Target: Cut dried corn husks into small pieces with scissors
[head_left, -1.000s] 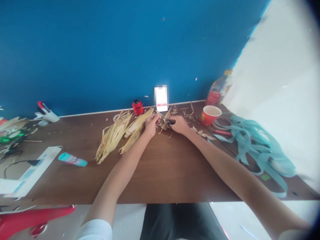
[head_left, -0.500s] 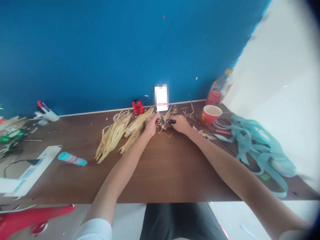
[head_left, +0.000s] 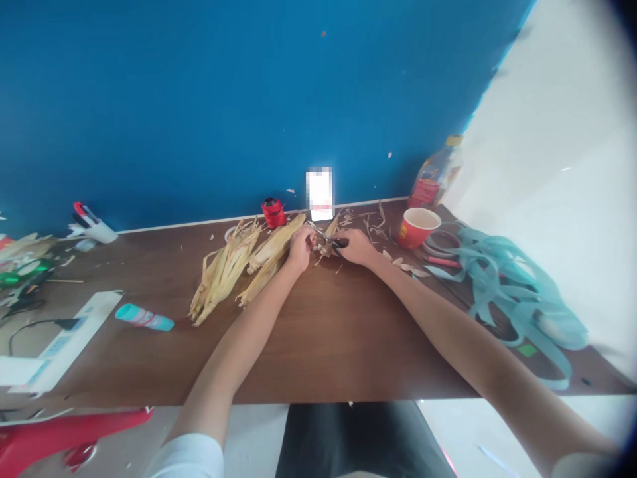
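Observation:
Far out on the brown table (head_left: pixel 318 345), my left hand (head_left: pixel 300 247) is closed in a pinch on a small piece of dried corn husk (head_left: pixel 324 249). My right hand (head_left: pixel 357 247) grips black-handled scissors (head_left: pixel 332 240), whose blades point left over the husk piece. A pile of pale yellow corn husks (head_left: pixel 239 265) lies just left of my left hand. Small husk scraps (head_left: pixel 405 267) are scattered to the right of my right hand.
A red paper cup (head_left: pixel 417 228) and a plastic bottle (head_left: pixel 432 178) stand at the back right, beside tangled teal ribbon (head_left: pixel 507 285). A red thread spool (head_left: pixel 273 212) and a white card (head_left: pixel 319 193) stand against the blue wall. A teal tube (head_left: pixel 144 317) and a white power strip (head_left: pixel 60 345) lie at left.
Both hands stay together at the husk piece with only slight shifts; the scissors remain over it. Nothing else on the table has moved.

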{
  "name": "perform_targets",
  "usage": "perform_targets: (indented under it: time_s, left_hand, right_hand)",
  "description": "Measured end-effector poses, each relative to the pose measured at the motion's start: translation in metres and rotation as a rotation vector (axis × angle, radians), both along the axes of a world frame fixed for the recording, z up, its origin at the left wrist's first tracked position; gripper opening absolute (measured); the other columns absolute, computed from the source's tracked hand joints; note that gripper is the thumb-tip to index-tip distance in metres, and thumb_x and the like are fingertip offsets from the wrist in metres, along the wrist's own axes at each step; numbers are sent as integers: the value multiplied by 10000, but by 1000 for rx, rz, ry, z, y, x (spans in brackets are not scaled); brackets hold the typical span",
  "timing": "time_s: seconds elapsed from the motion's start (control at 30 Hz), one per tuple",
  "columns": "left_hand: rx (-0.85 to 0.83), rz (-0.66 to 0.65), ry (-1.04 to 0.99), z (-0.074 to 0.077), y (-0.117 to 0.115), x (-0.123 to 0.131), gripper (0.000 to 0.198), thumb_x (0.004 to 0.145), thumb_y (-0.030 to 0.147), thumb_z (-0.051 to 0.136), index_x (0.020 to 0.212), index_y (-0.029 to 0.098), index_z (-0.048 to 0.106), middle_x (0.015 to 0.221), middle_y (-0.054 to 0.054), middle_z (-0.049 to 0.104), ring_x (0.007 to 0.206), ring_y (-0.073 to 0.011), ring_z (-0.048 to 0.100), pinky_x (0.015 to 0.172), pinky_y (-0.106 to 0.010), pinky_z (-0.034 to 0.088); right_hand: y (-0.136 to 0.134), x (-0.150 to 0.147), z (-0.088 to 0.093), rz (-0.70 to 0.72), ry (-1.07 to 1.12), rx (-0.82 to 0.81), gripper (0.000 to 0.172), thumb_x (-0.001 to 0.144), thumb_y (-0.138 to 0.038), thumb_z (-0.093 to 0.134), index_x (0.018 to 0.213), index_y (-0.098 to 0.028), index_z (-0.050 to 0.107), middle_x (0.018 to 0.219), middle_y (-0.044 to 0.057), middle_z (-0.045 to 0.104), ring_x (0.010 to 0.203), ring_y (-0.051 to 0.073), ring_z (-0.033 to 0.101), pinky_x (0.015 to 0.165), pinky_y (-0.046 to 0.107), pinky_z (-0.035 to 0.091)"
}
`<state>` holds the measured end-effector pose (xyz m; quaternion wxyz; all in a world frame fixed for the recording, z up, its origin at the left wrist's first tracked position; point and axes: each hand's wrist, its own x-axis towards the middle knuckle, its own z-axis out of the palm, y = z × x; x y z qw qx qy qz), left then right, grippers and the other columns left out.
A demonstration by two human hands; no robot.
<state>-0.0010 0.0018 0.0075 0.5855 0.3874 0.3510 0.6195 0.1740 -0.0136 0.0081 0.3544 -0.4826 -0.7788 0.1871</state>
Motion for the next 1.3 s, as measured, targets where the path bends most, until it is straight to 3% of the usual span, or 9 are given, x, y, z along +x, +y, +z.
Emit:
perform_targets:
  time_s: [0.17, 0.3, 0.4, 0.53, 0.7, 0.87, 1.0, 1.3]
  left_hand:
    - [-14, 9, -34, -2, 2, 0, 143, 675, 153, 594, 596, 151, 474, 592, 33, 426, 510, -42, 386, 460, -163, 265]
    - [19, -4, -6, -3, 1, 0, 224, 724, 169, 588, 556, 155, 441, 553, 42, 373, 474, -40, 338, 448, -172, 247]
    - [31, 1, 52, -3, 0, 1, 262, 771, 252, 650, 589, 151, 490, 570, 36, 420, 475, -41, 366, 457, -184, 274]
    - [48, -2, 124, -4, -1, 1, 267, 736, 381, 751, 768, 135, 653, 675, 4, 555, 539, -52, 454, 499, -193, 335]
    - [109, 22, 192, -7, -1, 1, 326, 704, 419, 784, 870, 144, 725, 651, 19, 539, 544, -53, 419, 507, -201, 329]
    - [114, -28, 232, -9, -2, 3, 373, 704, 445, 776, 911, 138, 733, 645, 12, 566, 561, -67, 459, 545, -213, 369]
    - [79, -60, 262, -11, -1, 3, 359, 691, 410, 784, 907, 130, 719, 704, -19, 641, 605, -86, 530, 595, -223, 425]
    - [123, -99, 287, -10, -3, 7, 278, 685, 203, 738, 953, 154, 685, 803, -30, 681, 681, -99, 598, 625, -209, 452]
  right_hand:
    - [0, 0, 1, 5, -38, 7, 266, 699, -194, 643, 917, -227, 791, 690, 4, 698, 631, 152, 582, 574, 247, 367]
    - [1, 1, -2, 38, -9, 28, 246, 694, -180, 631, 882, -216, 786, 725, 14, 713, 663, 166, 604, 599, 253, 392]
    - [3, 1, -3, 21, 113, 32, 247, 688, -176, 621, 881, -195, 775, 778, 23, 728, 725, 185, 637, 644, 260, 432]
    - [5, 0, -5, -40, 345, 28, 253, 715, -220, 609, 920, -161, 746, 864, 49, 736, 775, 199, 654, 702, 287, 490]
    - [4, -7, -5, -21, 547, -140, 324, 711, -310, 665, 993, -155, 705, 697, 18, 676, 586, 154, 582, 548, 274, 481]
    - [-3, -16, -2, 30, 581, -149, 423, 690, -322, 713, 1082, -167, 676, 771, 31, 703, 693, 176, 634, 646, 297, 524]
    - [-1, -17, -7, -43, 541, -83, 401, 701, -292, 683, 1084, -173, 668, 805, 36, 709, 768, 194, 654, 724, 318, 528]
    - [2, -15, -9, -55, 573, -81, 399, 688, -346, 727, 1043, -175, 667, 781, 30, 696, 744, 188, 643, 708, 313, 532]
